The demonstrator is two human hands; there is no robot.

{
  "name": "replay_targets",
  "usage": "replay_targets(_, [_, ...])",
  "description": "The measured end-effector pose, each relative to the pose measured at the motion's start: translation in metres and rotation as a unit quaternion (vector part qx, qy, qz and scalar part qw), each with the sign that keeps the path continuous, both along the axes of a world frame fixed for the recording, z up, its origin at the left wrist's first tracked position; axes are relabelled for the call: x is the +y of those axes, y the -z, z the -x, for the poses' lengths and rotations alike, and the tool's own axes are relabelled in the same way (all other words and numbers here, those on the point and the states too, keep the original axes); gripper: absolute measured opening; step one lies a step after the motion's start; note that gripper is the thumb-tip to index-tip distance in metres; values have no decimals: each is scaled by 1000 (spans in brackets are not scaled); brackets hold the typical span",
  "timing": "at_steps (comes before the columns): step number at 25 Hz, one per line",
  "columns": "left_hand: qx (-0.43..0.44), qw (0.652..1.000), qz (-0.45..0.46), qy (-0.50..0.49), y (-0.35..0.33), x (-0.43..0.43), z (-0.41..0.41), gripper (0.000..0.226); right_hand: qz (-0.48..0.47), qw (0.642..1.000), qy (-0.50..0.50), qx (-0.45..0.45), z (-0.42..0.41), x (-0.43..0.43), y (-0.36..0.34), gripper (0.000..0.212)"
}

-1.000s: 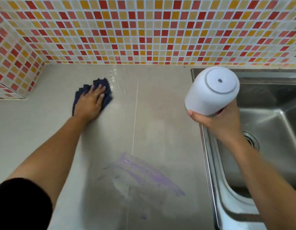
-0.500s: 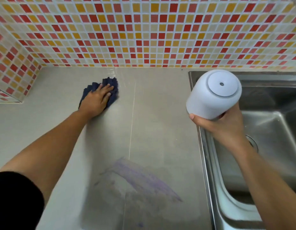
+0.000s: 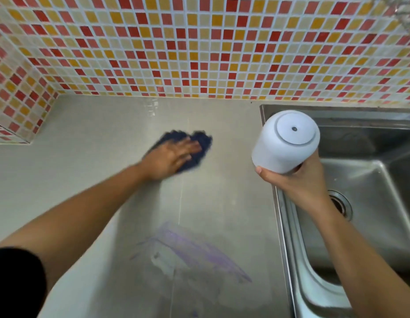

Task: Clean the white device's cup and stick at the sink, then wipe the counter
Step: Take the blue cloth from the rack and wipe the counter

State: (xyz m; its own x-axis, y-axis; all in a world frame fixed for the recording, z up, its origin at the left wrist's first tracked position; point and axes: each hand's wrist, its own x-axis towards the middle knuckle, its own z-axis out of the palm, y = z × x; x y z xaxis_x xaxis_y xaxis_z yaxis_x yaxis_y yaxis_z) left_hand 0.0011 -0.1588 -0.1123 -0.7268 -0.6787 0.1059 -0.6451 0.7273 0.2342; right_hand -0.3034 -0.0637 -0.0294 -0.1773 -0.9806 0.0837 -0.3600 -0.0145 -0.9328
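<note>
Pressing flat, your left hand (image 3: 170, 160) holds the dark blue cloth (image 3: 199, 145) on the desk (image 3: 89, 157). Your right hand (image 3: 300, 182) has its grip wrapped around the white cup (image 3: 284, 143) beside the sink (image 3: 371, 180).

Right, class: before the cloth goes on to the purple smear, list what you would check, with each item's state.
1. Left hand flat on dark blue cloth: ok.
2. White device gripped in right hand: ok.
3. Device clear of counter: ok.
4. Purple smear wiped: not ok.
5. Cloth damp: cannot tell.
</note>
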Motion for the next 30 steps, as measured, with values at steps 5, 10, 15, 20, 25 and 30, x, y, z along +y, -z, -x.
replay_targets(5, [16, 992, -52, -118, -4, -18, 80, 40, 16, 1000, -10, -4, -21, -5, 6, 99])
replay_targets(10, [7, 999, -31, -14, 4, 9, 8, 52, 26, 999, -39, -24, -54, -16, 20, 88])
replay_targets(15, [36, 942, -40, -332, 8, 11, -136, 39, -33, 997, -65, -31, -83, -39, 38, 88])
replay_targets(20, [5, 964, -65, -258, 5, 125, -141, 59, -50, 996, -67, -32, -94, -61, 57, 89])
replay_targets(25, [2, 920, -69, -386, 2, 103, -188, 50, -70, 990, -118, -12, -89, -62, 57, 110])
replay_targets(30, [-35, 937, -55, -344, -2, 174, -115, 55, -108, 956, -115, 248, -44, 18, 55, 102])
